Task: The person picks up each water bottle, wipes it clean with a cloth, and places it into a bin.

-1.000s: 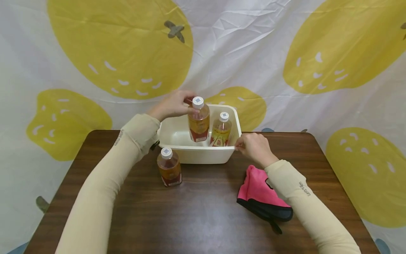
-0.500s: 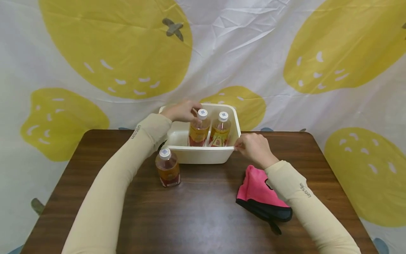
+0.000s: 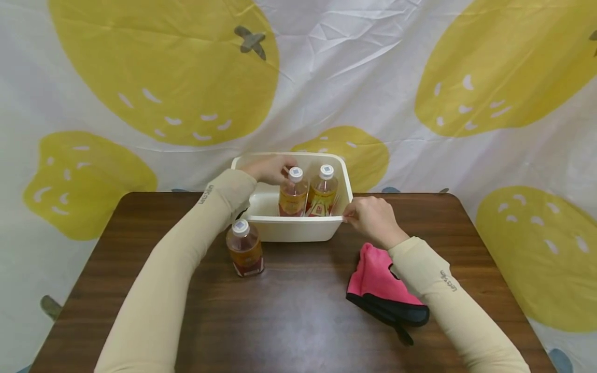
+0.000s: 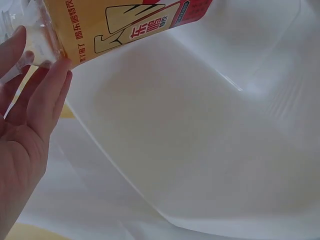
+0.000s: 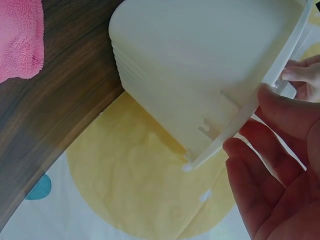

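A white plastic bin (image 3: 294, 230) stands at the back of the table. Inside it, my left hand (image 3: 268, 169) pinches a drink bottle (image 3: 293, 201) with a white cap by its neck. That bottle is upright beside another drink bottle (image 3: 323, 194) at the bin's right end. In the left wrist view, thumb and fingers are around the clear neck above the orange-and-red label (image 4: 130, 27). My right hand (image 3: 373, 218) grips the bin's right front corner, thumb on the rim in the right wrist view. A third drink bottle (image 3: 246, 251) stands outside, in front of the bin's left end.
A pink cloth item with black trim (image 3: 384, 282) lies on the table under my right forearm. The dark wooden table (image 3: 280, 321) reaches back to a white curtain (image 3: 345, 77) printed with yellow fruit, just behind the bin.
My left hand has lowered its bottle into the bin, beside the one there. The right hand has kept its grip on the rim, and the outside bottle stays put.
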Available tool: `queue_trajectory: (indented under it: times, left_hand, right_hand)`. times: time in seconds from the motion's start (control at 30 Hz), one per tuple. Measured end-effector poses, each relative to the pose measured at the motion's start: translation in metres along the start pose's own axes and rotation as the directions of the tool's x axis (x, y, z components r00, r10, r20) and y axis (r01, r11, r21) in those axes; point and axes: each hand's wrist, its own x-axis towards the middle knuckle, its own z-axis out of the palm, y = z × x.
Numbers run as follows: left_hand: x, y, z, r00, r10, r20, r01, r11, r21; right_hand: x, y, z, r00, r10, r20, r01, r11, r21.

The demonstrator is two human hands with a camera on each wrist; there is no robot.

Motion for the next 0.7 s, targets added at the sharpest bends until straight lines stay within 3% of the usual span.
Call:
queue_trajectory:
  times: [0.27, 0.53, 0.7]
  left_hand:
    - [-0.0028, -0.001, -0.0005, 0.999, -0.031, -0.01, 0.031, 0.999, -0.036]
    - [-0.0047, 0.0022, -0.0005, 0.991, -0.127, 0.032, 0.13, 0.984, -0.123]
    - [-0.0044, 0.0047, -0.0032, 0.987, -0.152, 0.058, 0.159, 0.978, -0.137]
  right_hand:
    - [0.0003, -0.0002, 0.0014, 1.0, -0.006, -0.008, 0.006, 1.0, -0.005]
    - [0.0008, -0.0005, 0.0006, 1.0, 0.003, -0.002, -0.003, 1.0, -0.018]
    - [0.0004, -0.0009, 0.0008, 1.0, 0.006, -0.004, -0.006, 1.0, -0.021]
